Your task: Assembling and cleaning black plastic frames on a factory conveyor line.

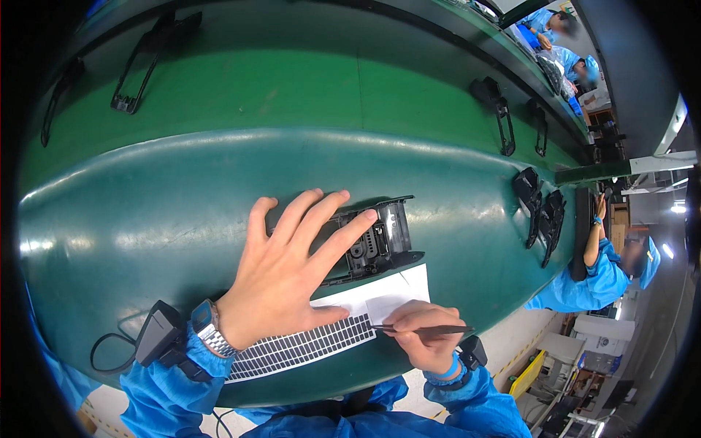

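Note:
My left hand (281, 266) lies spread, fingers apart, across a black plastic housing (396, 228) with a ribbed, openwork interior. Its fingers cover much of the housing's left part, and the thumb reaches down over a white sheet (409, 283). Rows of small black rectangular stickers (307, 349) fill the lower part of that sheet. In my right hand (423, 337), dark tweezers (451, 330) are pinched, their tips at the right end of the sticker rows. Whether a sticker is between the tips is too small to tell.
Two black plastic parts (539, 215) rest at the right of the green table (146, 233). More black frames (139, 69) stand along the far green surface, left and right. A co-worker in blue (606, 274) sits at the right, and others work beyond the shelf. A black cable (109, 354) loops by my left wrist.

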A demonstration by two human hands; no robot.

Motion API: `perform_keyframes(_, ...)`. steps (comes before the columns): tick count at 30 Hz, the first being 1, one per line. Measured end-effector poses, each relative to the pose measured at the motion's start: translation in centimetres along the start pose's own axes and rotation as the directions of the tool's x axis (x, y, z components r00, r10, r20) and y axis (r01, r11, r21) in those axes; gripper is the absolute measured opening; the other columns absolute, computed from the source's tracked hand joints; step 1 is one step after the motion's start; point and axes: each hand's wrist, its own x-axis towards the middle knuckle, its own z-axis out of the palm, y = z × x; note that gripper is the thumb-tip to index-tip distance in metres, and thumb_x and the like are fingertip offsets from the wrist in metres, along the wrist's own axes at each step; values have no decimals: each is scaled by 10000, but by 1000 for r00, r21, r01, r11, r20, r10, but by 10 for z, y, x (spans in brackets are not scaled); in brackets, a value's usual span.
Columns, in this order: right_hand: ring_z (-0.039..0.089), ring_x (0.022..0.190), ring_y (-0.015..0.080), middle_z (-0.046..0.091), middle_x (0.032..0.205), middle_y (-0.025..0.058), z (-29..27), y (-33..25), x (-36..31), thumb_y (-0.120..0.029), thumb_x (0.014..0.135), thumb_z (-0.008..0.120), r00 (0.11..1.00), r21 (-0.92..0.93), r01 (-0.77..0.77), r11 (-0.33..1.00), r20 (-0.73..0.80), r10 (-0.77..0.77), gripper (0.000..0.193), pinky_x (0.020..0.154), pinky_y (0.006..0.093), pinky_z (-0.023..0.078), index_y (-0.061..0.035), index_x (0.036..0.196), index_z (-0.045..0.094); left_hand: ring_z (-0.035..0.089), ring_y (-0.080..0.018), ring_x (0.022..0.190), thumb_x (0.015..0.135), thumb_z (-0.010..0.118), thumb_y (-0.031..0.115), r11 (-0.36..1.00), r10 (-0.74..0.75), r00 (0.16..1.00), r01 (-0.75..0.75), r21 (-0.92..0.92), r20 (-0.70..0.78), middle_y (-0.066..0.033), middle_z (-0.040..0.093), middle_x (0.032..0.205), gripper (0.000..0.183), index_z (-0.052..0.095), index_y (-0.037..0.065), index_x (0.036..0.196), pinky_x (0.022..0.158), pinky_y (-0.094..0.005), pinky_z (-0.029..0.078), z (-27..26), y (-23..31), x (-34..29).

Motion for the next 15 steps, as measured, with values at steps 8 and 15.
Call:
perform_keyframes(8,707,941,251,745,984,144,4,-33,84,37,869,748,974,-107,220,969,-29,-225,182,844,363,559,12,1035,675,564,-292,1291,668,924,421,984,-79,982,49,-170,-171,-107,657,1298,835,594,65,1347,1108,-513,277,4,-7,-4)
perform_keyframes(15,718,885,224,747,973,115,12,5,111,-18,905,756,973,-246,218,944,-26,-231,161,800,323,561,-17,1047,679,574,-270,1285,687,903,444,987,-31,982,0,-160,-188,-71,661,1301,795,603,77,1324,1091,-522,295,9,-8,-1)
